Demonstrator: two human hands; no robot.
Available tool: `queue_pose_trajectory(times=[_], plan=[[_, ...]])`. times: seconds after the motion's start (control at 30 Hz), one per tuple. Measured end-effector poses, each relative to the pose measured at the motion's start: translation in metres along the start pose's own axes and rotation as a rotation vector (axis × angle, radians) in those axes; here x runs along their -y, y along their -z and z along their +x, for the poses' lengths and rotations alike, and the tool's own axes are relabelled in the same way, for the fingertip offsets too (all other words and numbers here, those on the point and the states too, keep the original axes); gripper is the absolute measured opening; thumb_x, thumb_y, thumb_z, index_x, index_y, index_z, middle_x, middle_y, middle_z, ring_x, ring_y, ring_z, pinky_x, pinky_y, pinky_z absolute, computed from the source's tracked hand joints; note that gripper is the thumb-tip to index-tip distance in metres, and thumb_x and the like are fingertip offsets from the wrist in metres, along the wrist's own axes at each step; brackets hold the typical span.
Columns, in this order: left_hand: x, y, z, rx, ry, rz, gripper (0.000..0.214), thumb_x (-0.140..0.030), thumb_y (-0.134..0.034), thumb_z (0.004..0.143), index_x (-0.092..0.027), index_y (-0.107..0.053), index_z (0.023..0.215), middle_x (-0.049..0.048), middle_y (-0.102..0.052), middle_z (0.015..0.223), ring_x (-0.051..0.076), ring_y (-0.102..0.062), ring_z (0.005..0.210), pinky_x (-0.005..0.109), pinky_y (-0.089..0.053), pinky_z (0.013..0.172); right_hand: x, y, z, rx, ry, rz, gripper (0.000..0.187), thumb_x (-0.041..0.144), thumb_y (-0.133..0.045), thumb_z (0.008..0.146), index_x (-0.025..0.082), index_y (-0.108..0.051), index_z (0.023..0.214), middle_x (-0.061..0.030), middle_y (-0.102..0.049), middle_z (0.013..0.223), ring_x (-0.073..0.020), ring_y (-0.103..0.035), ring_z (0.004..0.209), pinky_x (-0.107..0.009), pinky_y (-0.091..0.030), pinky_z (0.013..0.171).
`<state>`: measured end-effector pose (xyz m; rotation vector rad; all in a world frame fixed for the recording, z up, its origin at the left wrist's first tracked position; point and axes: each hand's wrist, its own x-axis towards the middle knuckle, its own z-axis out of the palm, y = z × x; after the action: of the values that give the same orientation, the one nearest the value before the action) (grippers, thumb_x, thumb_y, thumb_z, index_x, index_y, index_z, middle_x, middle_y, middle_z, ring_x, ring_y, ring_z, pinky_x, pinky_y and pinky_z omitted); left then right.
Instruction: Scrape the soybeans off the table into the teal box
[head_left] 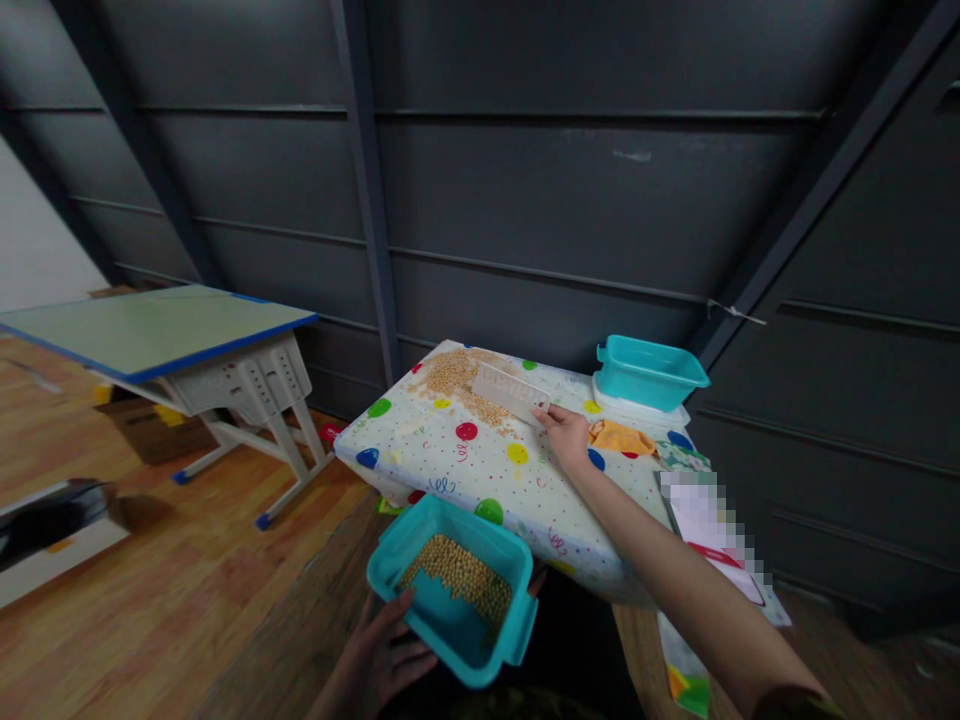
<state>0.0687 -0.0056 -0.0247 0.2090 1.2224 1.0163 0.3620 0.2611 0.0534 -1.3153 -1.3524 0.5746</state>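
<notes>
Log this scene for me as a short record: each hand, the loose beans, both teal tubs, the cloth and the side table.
Left hand: holds the near tub, thumb at its rim
Right hand: grips one end of a translucent strip
Near tub: teal, partly filled with round beans
Loose beans: spread on the balloon-print tablecloth, beside the strip
Far tub: teal, at the table's far right; contents not visible
Cloth: orange, crumpled, right of the right hand
Side table: pale green top, blue edge
</notes>
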Motion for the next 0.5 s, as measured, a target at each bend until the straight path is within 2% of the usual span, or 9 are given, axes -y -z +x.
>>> queue_pose_trajectory(times=[0.1,0.2,0.3,0.5], plan=[[0.002,-0.001,0.002,-0.011,-0.007,-0.008,0.108,-0.055,-0.097,0.075,-0.029,-0.038,0.161,0.0072,-0.082,0.099,0.035,-0.086,0.087,0.047,-0.070,0.089,-0.002,0.001,-0.001,0.008,0.008,0.003,0.033,0.052,-0.078,0.079,0.019,-0.085,0.077,-0.0047,-0.082,0.076,-0.0279,-0.071,0.081,-0.039,-0.057,0.082],[0.004,-0.002,0.002,-0.038,-0.026,-0.018,0.115,-0.056,-0.100,0.069,-0.032,-0.037,0.163,0.0034,-0.080,0.090,0.034,-0.084,0.081,0.049,-0.070,0.088,-0.002,0.000,0.004,0.001,0.020,0.032,0.038,0.053,-0.078,0.078,0.017,-0.089,0.086,-0.0068,-0.084,0.083,-0.0282,-0.072,0.079,-0.038,-0.056,0.078],[0.003,-0.002,0.001,-0.030,-0.022,-0.028,0.118,-0.057,-0.101,0.067,-0.031,-0.038,0.163,0.0064,-0.082,0.094,0.035,-0.084,0.082,0.049,-0.070,0.088,0.002,-0.004,0.013,-0.008,0.021,0.045,0.041,0.054,-0.078,0.077,0.016,-0.090,0.088,-0.0073,-0.085,0.084,-0.0290,-0.073,0.076,-0.039,-0.055,0.075],[0.001,0.002,0.001,-0.025,-0.032,-0.055,0.120,-0.060,-0.103,0.063,-0.030,-0.041,0.161,0.0083,-0.083,0.099,0.035,-0.085,0.083,0.047,-0.070,0.085,0.009,-0.014,0.023,0.028,0.063,0.014,0.031,0.046,-0.080,0.075,0.019,-0.091,0.083,-0.0093,-0.088,0.090,-0.0327,-0.077,0.083,-0.039,-0.056,0.077]])
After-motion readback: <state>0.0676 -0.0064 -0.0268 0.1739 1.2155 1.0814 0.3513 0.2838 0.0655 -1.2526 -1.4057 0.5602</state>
